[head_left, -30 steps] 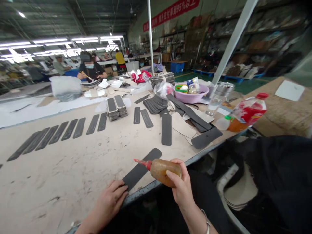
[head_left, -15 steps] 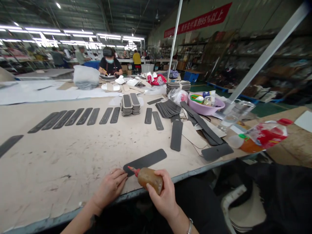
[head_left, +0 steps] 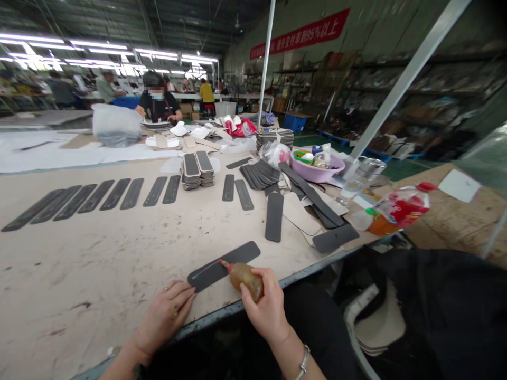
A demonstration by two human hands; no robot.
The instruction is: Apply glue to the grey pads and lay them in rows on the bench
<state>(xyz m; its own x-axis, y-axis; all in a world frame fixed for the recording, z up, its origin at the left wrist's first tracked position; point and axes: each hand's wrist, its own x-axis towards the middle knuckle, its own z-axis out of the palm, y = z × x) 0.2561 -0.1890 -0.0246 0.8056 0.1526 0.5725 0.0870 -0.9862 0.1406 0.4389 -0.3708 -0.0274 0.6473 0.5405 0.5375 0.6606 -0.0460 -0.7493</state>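
A long dark strip [head_left: 233,259] lies near the front edge of the beige worktable [head_left: 99,264]. My right hand [head_left: 266,309] grips a brown squeeze bottle [head_left: 244,274] with a red nozzle, and the nozzle tip touches the strip's middle. A thin glossy line runs along the strip left of the nozzle. My left hand [head_left: 164,316] rests flat on the table, fingers stretched toward the strip's near end and touching it.
A row of dark strips [head_left: 91,198] lies across the table's left. Stacked strips [head_left: 197,170], fanned strips [head_left: 261,174], a pink bowl [head_left: 317,170], a glass jar [head_left: 362,177] and a tipped bottle [head_left: 392,211] crowd the right. A person [head_left: 158,103] works at the far end.
The bottle's nozzle has come down onto the strip and moved right along it, leaving a glossy line. My left hand still steadies the strip's near end.
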